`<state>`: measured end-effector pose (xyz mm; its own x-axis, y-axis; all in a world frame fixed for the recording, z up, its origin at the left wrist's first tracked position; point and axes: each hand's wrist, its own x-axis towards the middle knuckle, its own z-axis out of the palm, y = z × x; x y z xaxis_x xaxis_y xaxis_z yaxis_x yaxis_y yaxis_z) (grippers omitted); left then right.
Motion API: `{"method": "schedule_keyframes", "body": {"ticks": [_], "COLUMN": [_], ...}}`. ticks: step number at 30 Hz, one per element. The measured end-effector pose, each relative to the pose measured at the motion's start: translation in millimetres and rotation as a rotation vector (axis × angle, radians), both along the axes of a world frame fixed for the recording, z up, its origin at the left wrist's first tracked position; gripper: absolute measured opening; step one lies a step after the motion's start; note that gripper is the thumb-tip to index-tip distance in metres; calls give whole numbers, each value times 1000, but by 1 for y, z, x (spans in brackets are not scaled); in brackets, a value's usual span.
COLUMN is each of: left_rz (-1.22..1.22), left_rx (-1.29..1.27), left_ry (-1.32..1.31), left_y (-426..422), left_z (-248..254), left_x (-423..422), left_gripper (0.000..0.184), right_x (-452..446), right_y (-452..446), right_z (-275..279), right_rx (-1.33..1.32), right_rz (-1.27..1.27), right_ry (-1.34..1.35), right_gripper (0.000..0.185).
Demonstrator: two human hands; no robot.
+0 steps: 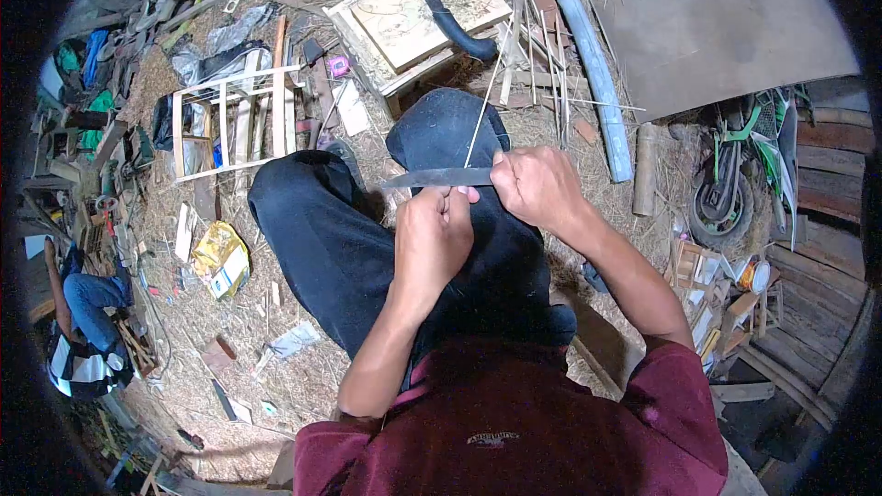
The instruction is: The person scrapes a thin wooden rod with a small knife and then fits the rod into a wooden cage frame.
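My right hand (537, 186) is closed around the handle end of a knife (427, 178), whose grey blade points left across my lap. Just below the blade, my left hand (434, 234) is closed with thumb and fingertips pinched together. A thin pale strip (486, 101), like split bamboo or wood, runs from the blade up past my knee. Its lower end passes behind the blade to my left fingertips, where the exact grip is partly hidden. Beyond my knee, a machete with a dark curved handle (459, 34) lies on a wooden block (395, 32).
A slatted wooden frame (228, 124) stands to the left, near a yellow bag (220, 257). At right are a bluish post (593, 73), a large flat board (726, 28) and a green-framed wheeled vehicle (735, 165). Another person (92, 308) sits at far left. Shavings cover the ground.
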<state>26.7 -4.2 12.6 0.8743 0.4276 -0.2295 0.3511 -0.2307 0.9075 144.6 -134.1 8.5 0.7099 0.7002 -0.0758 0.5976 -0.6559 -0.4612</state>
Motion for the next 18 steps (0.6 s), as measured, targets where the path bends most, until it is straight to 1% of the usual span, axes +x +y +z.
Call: {"method": "schedule_keyframes", "body": {"ticks": [2, 5, 9, 12, 15, 18], "left_rz": [27, 29, 16, 11, 2, 47], "left_rx": [73, -208, -480, -354, -338, -505], "left_ry": [-132, -85, 85, 19, -14, 45], "left_y": [-5, -4, 8, 6, 4, 5], "left_z": [-4, 3, 0, -4, -9, -4], "left_x": [-3, -9, -18, -8, -3, -7], "left_gripper": [19, 22, 24, 24, 21, 21], "right_x": [0, 0, 0, 0, 0, 2], "right_y": [0, -2, -2, 1, 0, -1], "right_z": [-2, -8, -10, -6, -7, -9], "right_rx": [12, 39, 27, 2, -32, -54], "right_rz": [-15, -45, -40, 3, -18, -64], "right_ry": [1, -27, -26, -12, 13, 23], "right_gripper": [45, 44, 44, 44, 45, 45]}}
